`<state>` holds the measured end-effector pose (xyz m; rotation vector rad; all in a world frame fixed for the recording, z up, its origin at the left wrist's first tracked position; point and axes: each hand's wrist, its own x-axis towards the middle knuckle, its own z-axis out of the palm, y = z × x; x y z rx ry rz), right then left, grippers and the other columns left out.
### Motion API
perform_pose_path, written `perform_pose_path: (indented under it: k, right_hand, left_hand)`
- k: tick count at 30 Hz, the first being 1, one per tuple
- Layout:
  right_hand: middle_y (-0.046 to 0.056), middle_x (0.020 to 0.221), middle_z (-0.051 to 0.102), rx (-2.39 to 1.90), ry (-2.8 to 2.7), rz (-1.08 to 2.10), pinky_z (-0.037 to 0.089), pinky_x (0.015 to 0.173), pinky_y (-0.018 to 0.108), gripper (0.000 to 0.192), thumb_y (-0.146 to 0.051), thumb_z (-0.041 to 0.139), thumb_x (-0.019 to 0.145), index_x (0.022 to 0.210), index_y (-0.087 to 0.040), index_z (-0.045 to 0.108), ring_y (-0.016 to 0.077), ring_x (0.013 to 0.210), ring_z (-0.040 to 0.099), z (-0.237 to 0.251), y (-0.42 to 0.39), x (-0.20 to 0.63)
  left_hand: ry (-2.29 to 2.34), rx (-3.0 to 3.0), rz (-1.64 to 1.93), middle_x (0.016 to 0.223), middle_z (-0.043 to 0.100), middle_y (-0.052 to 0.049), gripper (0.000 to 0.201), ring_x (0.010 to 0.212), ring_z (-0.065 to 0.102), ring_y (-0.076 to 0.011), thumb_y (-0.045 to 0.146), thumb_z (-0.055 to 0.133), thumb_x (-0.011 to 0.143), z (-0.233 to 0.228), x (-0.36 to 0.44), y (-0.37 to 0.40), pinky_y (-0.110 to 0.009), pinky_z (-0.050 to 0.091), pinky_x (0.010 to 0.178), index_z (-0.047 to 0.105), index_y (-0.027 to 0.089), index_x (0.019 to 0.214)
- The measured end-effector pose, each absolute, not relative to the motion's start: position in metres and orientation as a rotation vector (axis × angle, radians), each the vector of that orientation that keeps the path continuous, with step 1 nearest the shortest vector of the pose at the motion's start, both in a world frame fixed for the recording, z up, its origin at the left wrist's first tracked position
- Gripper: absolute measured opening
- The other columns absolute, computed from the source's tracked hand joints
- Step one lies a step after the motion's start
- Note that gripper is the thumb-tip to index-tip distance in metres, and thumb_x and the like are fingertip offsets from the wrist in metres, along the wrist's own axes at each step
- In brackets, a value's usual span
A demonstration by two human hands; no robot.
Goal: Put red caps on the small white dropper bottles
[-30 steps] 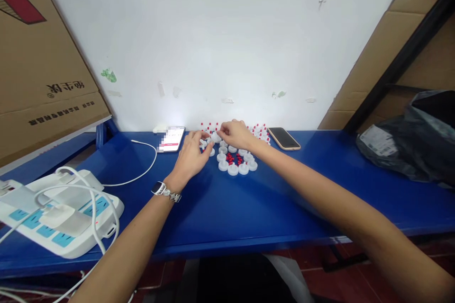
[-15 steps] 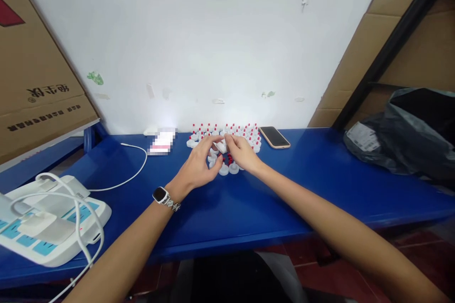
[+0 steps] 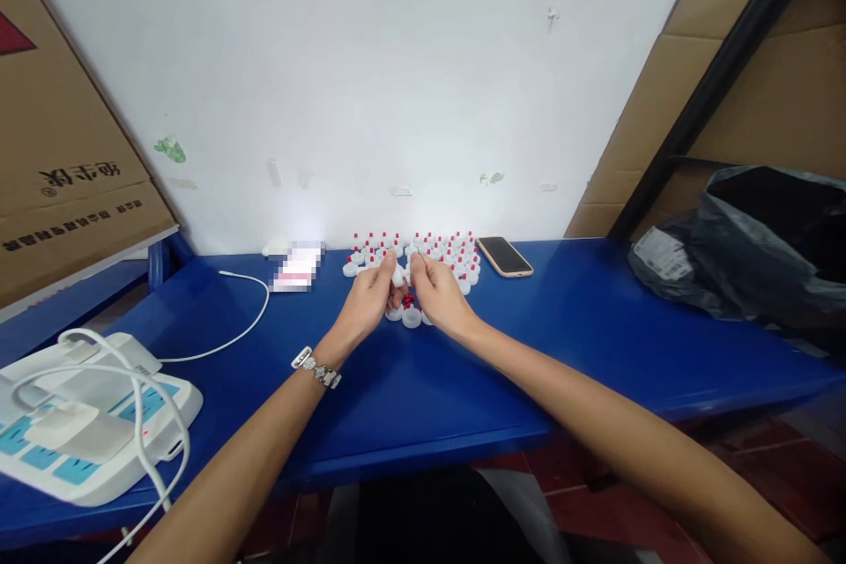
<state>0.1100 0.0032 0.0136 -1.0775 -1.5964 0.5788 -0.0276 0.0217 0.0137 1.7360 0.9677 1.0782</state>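
Observation:
My left hand [image 3: 367,298] and my right hand [image 3: 435,293] are raised just above the blue table [image 3: 463,370], fingertips meeting around a small white cap [image 3: 398,277]. Both hands pinch it between thumb and fingers. Under the hands lie loose white caps [image 3: 411,317] and a few tiny red pieces [image 3: 408,301]. Behind them, against the wall, stand several white caps with red tips [image 3: 423,247] in rows. My left wrist wears a watch.
A lit phone [image 3: 297,266] with a white cable lies to the left, and a dark phone [image 3: 505,256] to the right. A white power strip [image 3: 85,414] sits at the near left. Cardboard boxes lean on both sides; a grey plastic bag [image 3: 746,247] lies far right.
Both hands drew back from the rows near the wall and lifted a white cap between them. The view shifted slightly right.

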Motion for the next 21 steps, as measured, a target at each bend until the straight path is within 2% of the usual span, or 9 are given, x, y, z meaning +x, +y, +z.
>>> perform_pose_path:
  k: [3,6,9,12,14,16,18,19,21]
  right_hand:
    - [-0.001,0.060,0.052,-1.087,-1.639,0.561,0.034,0.060,0.028,0.046,-0.053,0.033,0.099,0.067,-0.021,0.045,0.0144,0.059,0.047,0.011,0.005,0.110]
    - [-0.002,0.060,0.047,-1.120,-1.601,0.553,0.032,0.058,0.028,0.046,-0.054,0.033,0.098,0.066,-0.021,0.042,0.0139,0.059,0.043,0.008,0.011,0.114]
    - [-0.003,0.059,0.041,-1.130,-1.567,0.617,0.031,0.057,0.028,0.045,-0.054,0.034,0.097,0.066,-0.021,0.041,0.0131,0.058,0.040,0.005,0.015,0.119]
    - [-0.003,0.059,0.039,-1.119,-1.562,0.654,0.031,0.057,0.028,0.046,-0.054,0.034,0.096,0.065,-0.021,0.041,0.0126,0.057,0.038,0.007,0.013,0.119]
    - [-0.003,0.059,0.041,-1.104,-1.586,0.621,0.032,0.058,0.028,0.045,-0.054,0.034,0.097,0.066,-0.021,0.041,0.0126,0.058,0.039,0.011,0.009,0.118]
    - [-0.003,0.061,0.042,-1.082,-1.625,0.579,0.032,0.059,0.028,0.044,-0.053,0.033,0.098,0.068,-0.021,0.041,0.0127,0.059,0.040,0.014,0.006,0.116]
    - [-0.003,0.062,0.043,-1.086,-1.642,0.551,0.032,0.060,0.028,0.043,-0.052,0.033,0.098,0.069,-0.021,0.042,0.0129,0.060,0.040,0.015,0.005,0.117]
    - [-0.003,0.062,0.043,-1.101,-1.639,0.547,0.032,0.060,0.028,0.044,-0.052,0.033,0.098,0.069,-0.021,0.042,0.0130,0.060,0.041,0.015,0.006,0.117]
    - [-0.003,0.061,0.043,-1.135,-1.623,0.555,0.031,0.059,0.028,0.045,-0.053,0.032,0.098,0.068,-0.021,0.041,0.0133,0.061,0.041,0.013,0.009,0.120]
  left_hand:
    - [1.034,1.699,1.015,0.051,0.054,-0.003,0.068,0.048,0.052,-0.0149,0.070,0.023,0.094,0.012,-0.033,0.024,-0.028,0.042,0.051,0.056,0.018,0.066]
    - [0.968,1.967,1.160,0.080,0.065,-0.004,0.046,0.067,0.060,-0.0154,0.060,0.045,0.093,0.013,-0.039,0.020,-0.027,0.048,0.063,0.060,0.017,0.104]
    - [0.828,2.238,1.199,0.094,0.062,-0.004,0.046,0.075,0.058,-0.0139,0.045,0.063,0.087,0.013,-0.042,0.016,-0.026,0.049,0.068,0.050,0.021,0.125]
    - [0.821,2.264,1.228,0.084,0.060,-0.001,0.037,0.071,0.055,-0.0133,0.043,0.061,0.089,0.013,-0.041,0.015,-0.026,0.047,0.067,0.054,0.019,0.116]
    - [0.885,2.139,1.232,0.073,0.058,0.000,0.032,0.065,0.054,-0.0133,0.049,0.051,0.094,0.013,-0.039,0.016,-0.026,0.045,0.063,0.059,0.018,0.098]
    - [0.956,1.992,1.151,0.059,0.054,0.000,0.052,0.056,0.051,-0.0134,0.056,0.034,0.098,0.014,-0.039,0.017,-0.026,0.042,0.056,0.056,0.017,0.073]
    - [1.004,1.936,1.069,0.051,0.050,-0.001,0.063,0.050,0.049,-0.0133,0.059,0.022,0.099,0.015,-0.041,0.018,-0.027,0.040,0.053,0.051,0.018,0.061]
    - [1.016,1.956,1.067,0.053,0.052,-0.001,0.061,0.051,0.050,-0.0134,0.059,0.024,0.099,0.015,-0.042,0.018,-0.027,0.040,0.054,0.054,0.018,0.065]
    - [0.994,2.061,1.135,0.069,0.061,-0.002,0.043,0.062,0.055,-0.0141,0.055,0.041,0.096,0.016,-0.045,0.017,-0.025,0.043,0.058,0.060,0.017,0.090]
